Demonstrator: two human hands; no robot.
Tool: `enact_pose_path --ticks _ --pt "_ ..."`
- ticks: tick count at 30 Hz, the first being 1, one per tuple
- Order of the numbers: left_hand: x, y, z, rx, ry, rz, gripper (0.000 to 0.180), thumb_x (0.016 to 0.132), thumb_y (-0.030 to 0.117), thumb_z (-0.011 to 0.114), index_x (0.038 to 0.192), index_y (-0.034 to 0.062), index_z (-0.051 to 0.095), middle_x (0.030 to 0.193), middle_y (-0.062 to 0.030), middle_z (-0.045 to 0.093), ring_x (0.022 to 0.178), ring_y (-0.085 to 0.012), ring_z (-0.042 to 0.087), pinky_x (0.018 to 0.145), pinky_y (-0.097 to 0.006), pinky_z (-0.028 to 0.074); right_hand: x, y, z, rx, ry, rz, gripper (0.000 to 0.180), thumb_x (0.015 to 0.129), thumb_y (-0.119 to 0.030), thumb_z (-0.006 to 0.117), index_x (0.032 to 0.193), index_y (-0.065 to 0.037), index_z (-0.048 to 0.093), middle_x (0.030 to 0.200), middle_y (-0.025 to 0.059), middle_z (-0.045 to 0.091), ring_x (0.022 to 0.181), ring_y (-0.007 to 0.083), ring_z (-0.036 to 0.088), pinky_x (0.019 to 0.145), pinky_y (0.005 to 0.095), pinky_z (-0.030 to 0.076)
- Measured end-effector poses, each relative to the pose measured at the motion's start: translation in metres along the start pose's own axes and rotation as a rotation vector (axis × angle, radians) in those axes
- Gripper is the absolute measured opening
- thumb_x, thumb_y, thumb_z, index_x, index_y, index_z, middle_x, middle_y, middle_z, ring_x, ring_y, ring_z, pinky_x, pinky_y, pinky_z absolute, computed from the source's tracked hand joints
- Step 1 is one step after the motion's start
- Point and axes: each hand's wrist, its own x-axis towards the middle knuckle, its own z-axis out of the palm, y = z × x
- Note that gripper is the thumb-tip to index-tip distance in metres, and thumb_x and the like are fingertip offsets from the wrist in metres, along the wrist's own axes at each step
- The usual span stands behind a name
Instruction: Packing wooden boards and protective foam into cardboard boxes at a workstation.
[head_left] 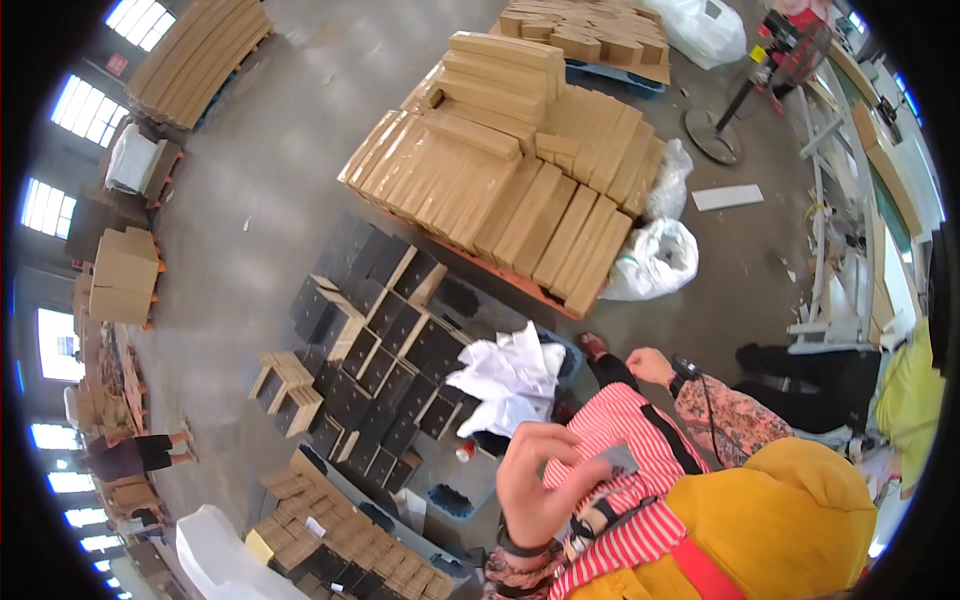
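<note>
My left hand (540,480) comes up from the lower edge in a flowered sleeve with a dark wristband. It holds a small flat grey piece (620,458) between thumb and fingers, in front of a red and white striped garment (610,420). My right hand (650,365), with a dark watch on its wrist, lies farther off beside a dark trouser leg. Its fingers are curled, and I cannot make out anything in them. Just left of both hands lies a heap of crumpled white wrapping (510,375) on a blue bin.
Rows of open black boxes (380,340) cover the floor ahead. Behind them, flat brown cartons (500,170) are stacked on a pallet, with white sacks (655,260) beside it. A yellow rounded thing (790,520) fills the lower right. Another person (130,455) bends at far left.
</note>
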Motion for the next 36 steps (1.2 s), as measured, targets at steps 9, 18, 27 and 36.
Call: enact_pose_path --ticks 9,18,27,36 --pt "-0.093 -0.315 0.057 0.402 0.064 -0.895 0.023 0.091 0.026 0.075 0.101 0.0056 0.071 0.092 -0.0118 0.072 0.078 -0.0248 0.07 0.071 -0.035 0.055 0.512 -0.085 -0.058 -0.067 0.413 -0.187 0.048 0.076 -0.019 0.073 0.12 -0.004 0.061 0.113 0.0243 0.067 0.106 0.0407 0.063 0.091 0.0497 0.051" --pt "-0.092 -0.346 0.162 -0.154 0.295 -1.488 0.03 0.099 0.025 0.07 0.112 -0.0021 0.068 0.088 -0.0051 0.072 0.077 -0.0112 0.068 0.072 -0.026 0.055 0.772 -0.233 -0.084 -0.404 0.436 -0.483 0.074 0.081 -0.031 0.078 0.145 -0.011 0.046 0.136 0.0263 0.054 0.127 0.0457 0.05 0.106 0.0532 0.044" --pt "-0.029 -0.364 0.165 -0.219 0.406 -1.417 0.024 0.102 0.022 0.066 0.112 0.0004 0.067 0.092 -0.0026 0.071 0.078 -0.009 0.065 0.072 -0.026 0.053 0.703 -0.248 -0.041 -0.401 0.467 -0.509 0.091 0.074 -0.049 0.08 0.145 -0.006 0.043 0.13 0.0262 0.058 0.123 0.0446 0.055 0.1 0.0523 0.049" --pt "0.025 -0.376 0.107 -0.688 0.803 -1.232 0.033 0.105 0.026 0.062 0.125 -0.0005 0.062 0.116 -0.0114 0.069 0.104 -0.0151 0.065 0.091 -0.03 0.054 0.343 -0.254 0.007 0.607 -0.522 0.086 0.066 0.09 -0.018 0.07 0.146 0.001 0.042 0.13 0.0086 0.06 0.116 0.0183 0.06 0.098 0.0322 0.051"
